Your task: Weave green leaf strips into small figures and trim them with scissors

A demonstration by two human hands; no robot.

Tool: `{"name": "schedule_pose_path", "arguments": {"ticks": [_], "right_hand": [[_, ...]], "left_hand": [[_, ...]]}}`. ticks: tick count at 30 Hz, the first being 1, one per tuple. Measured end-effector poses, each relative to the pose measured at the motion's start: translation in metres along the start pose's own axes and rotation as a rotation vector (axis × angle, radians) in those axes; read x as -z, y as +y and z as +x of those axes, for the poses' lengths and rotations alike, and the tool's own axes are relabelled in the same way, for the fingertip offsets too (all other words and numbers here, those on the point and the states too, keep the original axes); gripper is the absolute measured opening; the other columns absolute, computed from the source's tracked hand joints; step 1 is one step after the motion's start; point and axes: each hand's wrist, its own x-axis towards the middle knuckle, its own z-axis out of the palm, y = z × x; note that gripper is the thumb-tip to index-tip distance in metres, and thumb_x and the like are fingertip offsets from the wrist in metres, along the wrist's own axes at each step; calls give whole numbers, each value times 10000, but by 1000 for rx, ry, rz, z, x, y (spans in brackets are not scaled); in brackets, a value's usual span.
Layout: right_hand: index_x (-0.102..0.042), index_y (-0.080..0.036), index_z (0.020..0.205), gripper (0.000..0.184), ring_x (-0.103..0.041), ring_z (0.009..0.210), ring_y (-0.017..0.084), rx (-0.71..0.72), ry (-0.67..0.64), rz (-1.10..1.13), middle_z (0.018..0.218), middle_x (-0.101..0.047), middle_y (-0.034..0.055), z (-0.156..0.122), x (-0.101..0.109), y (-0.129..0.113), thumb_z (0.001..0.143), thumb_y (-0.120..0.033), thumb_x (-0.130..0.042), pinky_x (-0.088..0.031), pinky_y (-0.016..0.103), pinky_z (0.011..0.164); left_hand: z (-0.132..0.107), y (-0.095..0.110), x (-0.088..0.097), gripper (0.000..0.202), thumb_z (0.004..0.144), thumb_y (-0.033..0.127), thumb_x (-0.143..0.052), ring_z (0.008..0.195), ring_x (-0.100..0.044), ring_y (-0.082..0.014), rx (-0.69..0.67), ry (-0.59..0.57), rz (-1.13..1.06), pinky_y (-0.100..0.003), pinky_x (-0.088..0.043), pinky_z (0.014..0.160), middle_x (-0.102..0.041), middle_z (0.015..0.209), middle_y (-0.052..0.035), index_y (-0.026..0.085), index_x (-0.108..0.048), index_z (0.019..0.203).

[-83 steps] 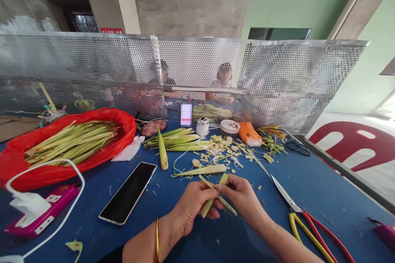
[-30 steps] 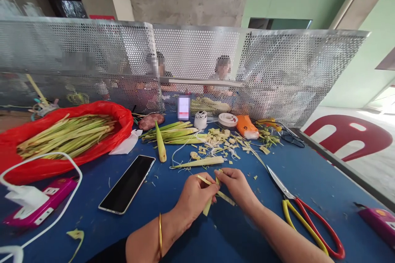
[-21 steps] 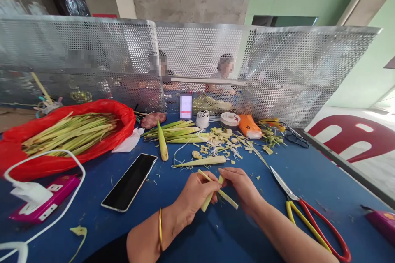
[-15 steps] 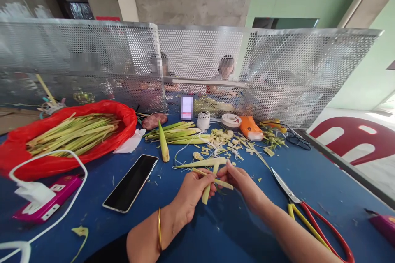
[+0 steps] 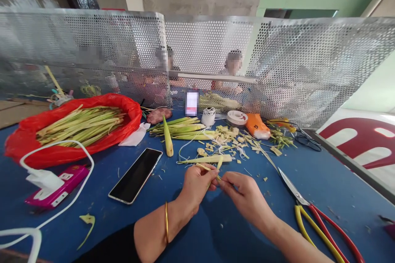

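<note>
My left hand [image 5: 195,185] and my right hand [image 5: 244,194] meet over the blue table [image 5: 327,181], both pinched on thin pale green leaf strips [image 5: 212,169] that cross between my fingers. One strip end sticks up above my left fingers. A gold bangle sits on my left wrist. Just beyond my hands lies a folded leaf cone [image 5: 206,159] among several cut leaf scraps [image 5: 230,137].
A red bag of long leaf strips [image 5: 77,125] lies far left, a black phone [image 5: 135,175] and a pink power strip [image 5: 52,191] nearer. Red and yellow scissors [image 5: 311,218] lie right. Thread spool [image 5: 208,116], tape roll [image 5: 236,118] and a perforated metal screen [image 5: 277,61] stand behind; people sit beyond it.
My hands have drawn closer together and the crossed strips now sit tighter between my fingers, with less of them showing below. The view has tilted slightly.
</note>
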Motion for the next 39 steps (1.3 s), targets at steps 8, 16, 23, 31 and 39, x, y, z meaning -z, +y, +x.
{"name": "schedule_pose_path", "arguments": {"ticks": [8, 16, 23, 31, 39], "right_hand": [[-493, -208, 646, 337, -464, 600, 140, -74, 48, 10, 620, -526, -11, 2, 4, 8, 939, -357, -418, -345, 229, 556], [-613, -220, 746, 298, -578, 718, 175, -5, 61, -76, 740, -654, 16, 3, 4, 6, 950, -361, -448, -388, 267, 693], [-601, -192, 644, 333, -521, 636, 162, -95, 53, 276, 630, -589, 14, 6, 4, 9, 901, -384, -510, -392, 271, 632], [-609, -169, 602, 323, -551, 640, 150, -361, 58, 894, 599, -583, 4, 10, 12, 4, 725, -445, -724, -408, 274, 686], [-576, -175, 588, 376, -556, 622, 158, -334, 27, 716, 576, -589, 14, 11, 7, 11, 801, -483, -614, -420, 297, 683]], "left_hand": [[-2, 13, 7, 406, 713, 513, -691, 541, -626, -135, 127, -114, -80, -246, -505, 567, -694, 638, -40, 131, -692, 850], [-4, 15, 6, 326, 621, 408, -788, 580, -618, -128, 74, -143, -59, -251, -516, 615, -698, 668, -34, 134, -720, 785], [-3, 14, 6, 338, 682, 461, -730, 475, -513, -97, 51, -166, 21, -222, -395, 490, -615, 556, -16, 124, -697, 698], [-5, 21, 9, 297, 762, 440, -664, 696, -564, -133, -166, -212, 99, -243, -417, 676, -668, 723, -25, 153, -739, 777], [-8, 16, 5, 174, 718, 325, -691, 579, -548, -126, -65, -216, 113, -249, -413, 600, -640, 597, -10, 152, -709, 714]]}}
